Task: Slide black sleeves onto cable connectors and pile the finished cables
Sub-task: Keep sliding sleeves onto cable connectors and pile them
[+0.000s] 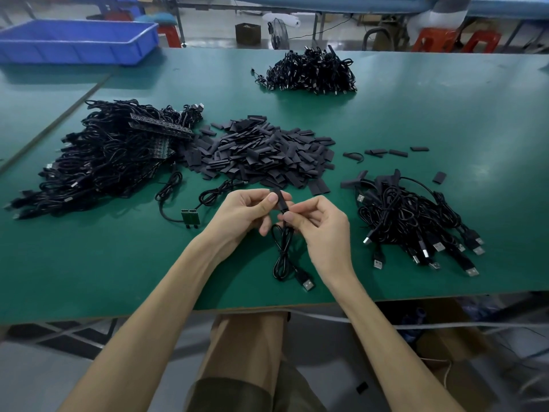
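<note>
Over the table [118, 263], left hand [246, 211] pinches a black sleeve [279, 200] (right hand [322, 230] pinches its cable [281, 257]).

Left hand [240, 214] and right hand [320, 230] were bare, forearms [166, 292] bare too, with tan trousers [246, 352] and darker olive fabric [231, 394] below.

Workshop behind a green table [445, 120]
A blue bin [74, 43] is sitting at its far left; red stools [436, 40] and a fan [277, 32] are standing beyond.
</note>
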A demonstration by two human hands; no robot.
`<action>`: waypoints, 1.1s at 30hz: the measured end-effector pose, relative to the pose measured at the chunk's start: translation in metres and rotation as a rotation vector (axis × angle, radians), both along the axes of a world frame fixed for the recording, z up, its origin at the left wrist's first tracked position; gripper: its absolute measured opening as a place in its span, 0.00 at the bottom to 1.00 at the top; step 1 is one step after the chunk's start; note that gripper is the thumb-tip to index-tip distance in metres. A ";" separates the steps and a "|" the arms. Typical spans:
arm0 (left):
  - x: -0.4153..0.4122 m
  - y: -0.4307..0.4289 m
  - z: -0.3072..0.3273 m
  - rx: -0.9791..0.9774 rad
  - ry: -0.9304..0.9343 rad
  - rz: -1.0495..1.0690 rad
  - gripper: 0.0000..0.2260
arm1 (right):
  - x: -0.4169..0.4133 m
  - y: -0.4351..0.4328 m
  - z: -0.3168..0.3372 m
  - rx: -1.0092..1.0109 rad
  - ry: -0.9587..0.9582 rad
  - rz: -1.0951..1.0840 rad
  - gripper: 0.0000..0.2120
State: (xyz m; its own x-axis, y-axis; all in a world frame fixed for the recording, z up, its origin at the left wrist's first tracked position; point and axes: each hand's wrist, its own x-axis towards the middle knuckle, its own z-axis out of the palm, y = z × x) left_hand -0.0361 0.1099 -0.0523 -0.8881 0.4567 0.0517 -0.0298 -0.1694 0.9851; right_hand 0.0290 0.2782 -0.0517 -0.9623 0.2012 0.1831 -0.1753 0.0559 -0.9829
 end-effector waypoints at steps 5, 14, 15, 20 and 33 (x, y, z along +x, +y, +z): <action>0.002 0.002 0.001 0.013 -0.015 0.009 0.10 | -0.002 0.002 0.000 -0.109 -0.020 0.085 0.07; 0.002 0.002 0.003 0.042 0.000 -0.001 0.07 | -0.002 0.004 -0.003 -0.167 -0.004 0.116 0.05; 0.002 0.002 0.002 0.041 0.012 0.004 0.07 | -0.002 0.004 -0.002 -0.174 -0.008 0.117 0.05; 0.000 0.002 -0.003 0.016 0.081 0.012 0.07 | 0.000 0.005 0.000 -0.238 -0.035 0.106 0.05; 0.001 0.005 -0.006 -0.018 0.169 0.066 0.09 | 0.004 0.007 0.007 -0.318 -0.101 0.110 0.05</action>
State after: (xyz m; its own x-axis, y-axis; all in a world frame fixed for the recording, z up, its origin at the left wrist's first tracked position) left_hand -0.0348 0.1151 -0.0587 -0.8956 0.3999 0.1948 0.1466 -0.1480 0.9781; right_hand 0.0327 0.2852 -0.0445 -0.9914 0.1271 0.0309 -0.0646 -0.2701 -0.9607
